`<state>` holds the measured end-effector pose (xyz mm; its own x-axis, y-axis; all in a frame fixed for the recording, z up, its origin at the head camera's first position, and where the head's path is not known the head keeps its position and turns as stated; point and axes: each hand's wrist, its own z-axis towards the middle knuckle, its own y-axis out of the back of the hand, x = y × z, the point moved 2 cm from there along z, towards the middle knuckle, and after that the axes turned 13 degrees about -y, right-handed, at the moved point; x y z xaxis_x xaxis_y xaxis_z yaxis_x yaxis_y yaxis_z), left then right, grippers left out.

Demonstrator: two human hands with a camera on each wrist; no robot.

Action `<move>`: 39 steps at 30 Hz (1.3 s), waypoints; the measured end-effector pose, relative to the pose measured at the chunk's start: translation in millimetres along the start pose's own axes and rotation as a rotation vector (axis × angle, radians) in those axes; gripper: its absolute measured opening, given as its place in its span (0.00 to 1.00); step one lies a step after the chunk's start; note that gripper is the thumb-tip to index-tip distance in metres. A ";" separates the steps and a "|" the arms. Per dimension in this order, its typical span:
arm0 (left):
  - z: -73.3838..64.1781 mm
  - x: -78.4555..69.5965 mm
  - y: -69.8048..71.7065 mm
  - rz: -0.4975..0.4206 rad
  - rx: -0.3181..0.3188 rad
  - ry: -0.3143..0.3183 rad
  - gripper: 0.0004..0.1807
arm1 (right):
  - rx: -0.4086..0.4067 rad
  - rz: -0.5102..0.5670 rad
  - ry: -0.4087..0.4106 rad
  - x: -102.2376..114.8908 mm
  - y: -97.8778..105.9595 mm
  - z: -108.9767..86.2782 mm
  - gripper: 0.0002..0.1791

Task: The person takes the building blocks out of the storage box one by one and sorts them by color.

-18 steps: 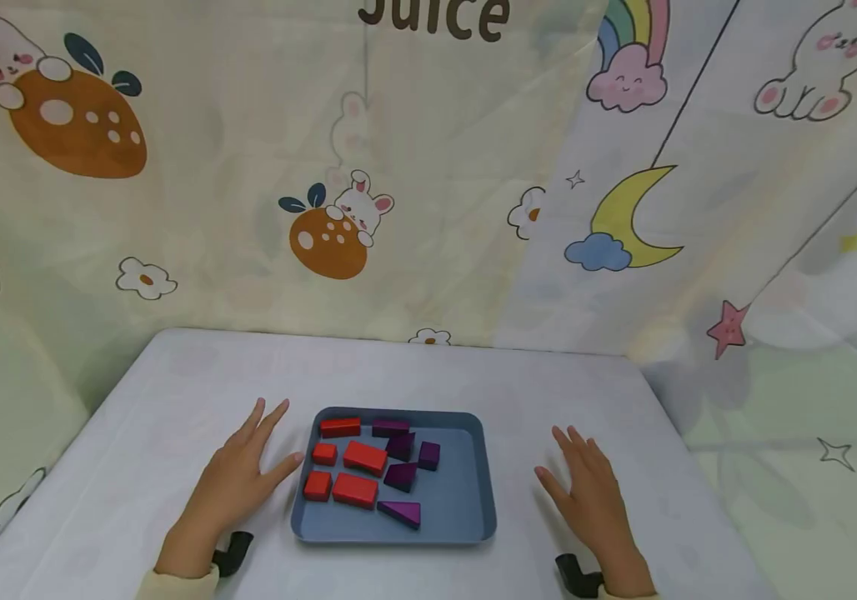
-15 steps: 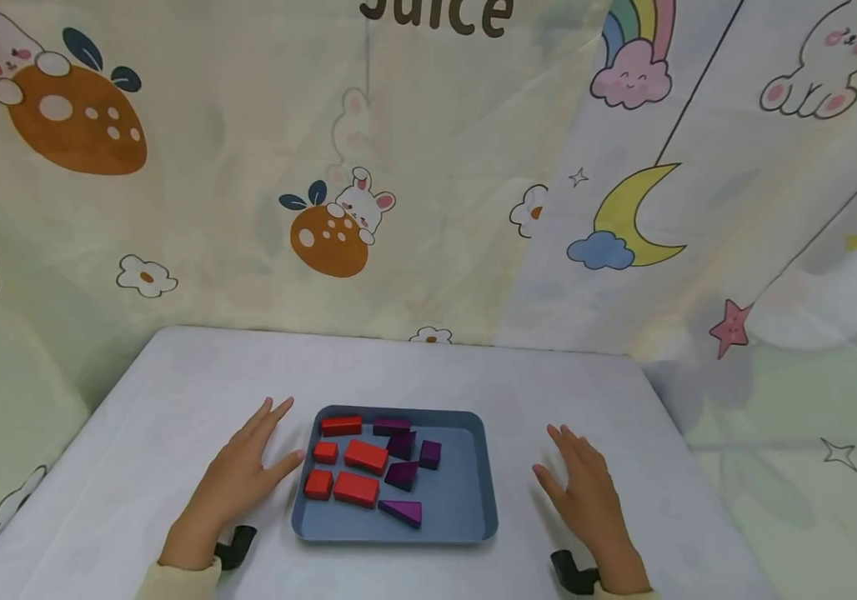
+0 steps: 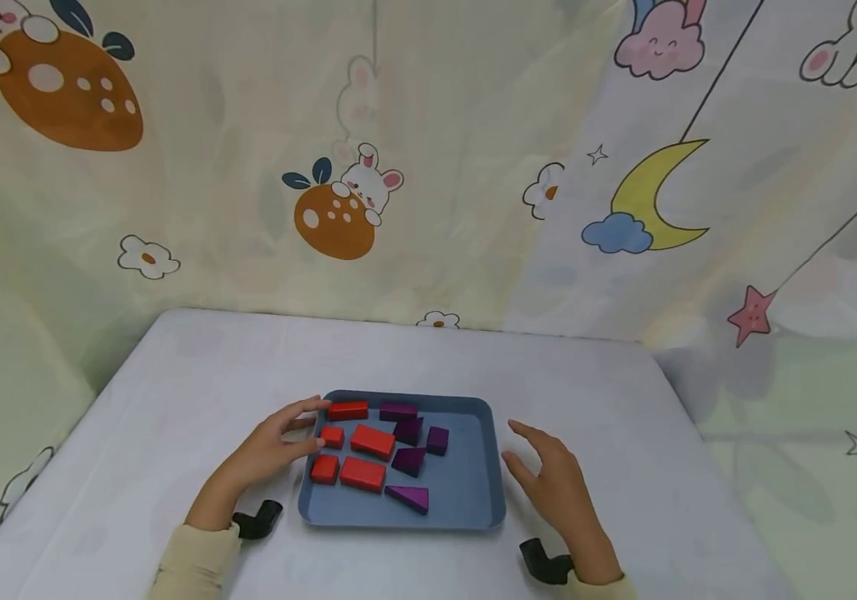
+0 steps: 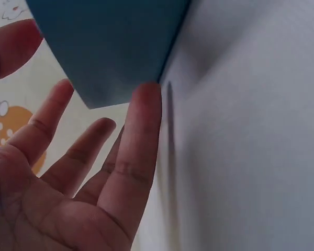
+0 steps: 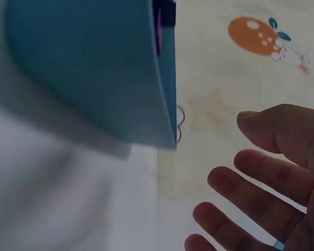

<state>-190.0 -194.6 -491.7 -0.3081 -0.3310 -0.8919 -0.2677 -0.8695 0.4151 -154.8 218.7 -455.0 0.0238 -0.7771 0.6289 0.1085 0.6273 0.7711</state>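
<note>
A blue-grey tray (image 3: 466,479) lies on the white table, with red and purple blocks in it. My left hand (image 3: 267,450) is at its left edge, thumb tip over the rim. In the left wrist view, a fairly straight finger (image 4: 136,141) touches the tray's side wall (image 4: 110,57). My right hand (image 3: 552,483) is held to the right of the tray, apart from it. The right wrist view has its fingers (image 5: 256,204) loosely spread, with a gap to the tray wall (image 5: 94,68).
Red blocks (image 3: 363,473) fill the tray's left part; purple blocks (image 3: 408,461) sit in its middle. White tablecloth (image 3: 586,375) surrounds the tray. A printed cloth (image 3: 451,242) hangs behind the table. Black wrist mounts (image 3: 544,562) hang inward from both wrists.
Both hands have moved inward: the left from beside the tray to its left edge, the right closer to its right side. The head view has tipped slightly down.
</note>
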 end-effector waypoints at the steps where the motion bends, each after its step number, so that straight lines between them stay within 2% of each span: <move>1: 0.1 2.2 0.1 -0.017 0.006 -0.003 0.33 | 0.011 0.017 0.004 3.3 -2.5 -0.8 0.28; 7: 0.6 12.8 0.8 -0.076 0.041 -0.031 0.34 | 0.114 0.141 0.036 23.6 -19.3 -7.8 0.22; 13: 1.5 19.3 1.3 -0.116 0.052 -0.034 0.36 | 0.274 0.284 0.156 35.2 -38.1 -14.3 0.17; 16: 1.6 22.8 1.4 -0.143 0.055 -0.042 0.36 | 0.343 0.300 0.171 37.7 -47.2 -16.0 0.15; 20: 1.0 25.8 1.7 -0.156 0.048 -0.035 0.37 | 0.402 0.273 0.132 41.5 -60.3 -16.6 0.16; 24: -2.4 28.0 2.3 -0.166 0.039 0.005 0.38 | 0.422 0.240 0.105 45.5 -73.0 -17.5 0.17; 28: -2.1 28.4 0.6 -0.179 0.042 0.038 0.39 | 0.412 0.217 0.079 46.7 -76.0 -18.9 0.18; 33: -3.2 26.2 0.4 -0.179 0.046 0.030 0.39 | 0.378 0.193 0.092 47.5 -76.7 -19.0 0.14; 36: -3.9 25.3 0.8 -0.183 0.037 0.026 0.39 | 0.371 0.218 0.095 46.4 -73.9 -19.0 0.12; 39: -4.6 25.9 -0.4 -0.188 0.035 0.017 0.39 | 0.387 0.292 0.071 41.8 -66.3 -18.6 0.11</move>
<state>-193.7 -204.4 -515.8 -0.2347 -0.1705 -0.9570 -0.3506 -0.9034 0.2469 -142.6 143.7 -481.6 0.0673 -0.5589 0.8265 -0.2898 0.7817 0.5522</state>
